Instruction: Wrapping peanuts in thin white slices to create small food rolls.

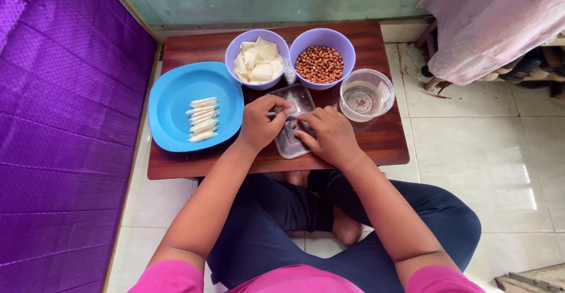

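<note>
Clear rectangular plastic lid (292, 129) lies flat on the low wooden table, just in front of the two lilac bowls | a small pale wrapper square (289, 111) rests on its upper half, partly hidden | left hand (259, 123) and right hand (330, 135) press fingertips onto it

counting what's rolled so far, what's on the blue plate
A neat column of about seven small pale rolled wrappers lies on the blue plate, toward its right side. Nothing covers them; their filling cannot be seen.
</note>
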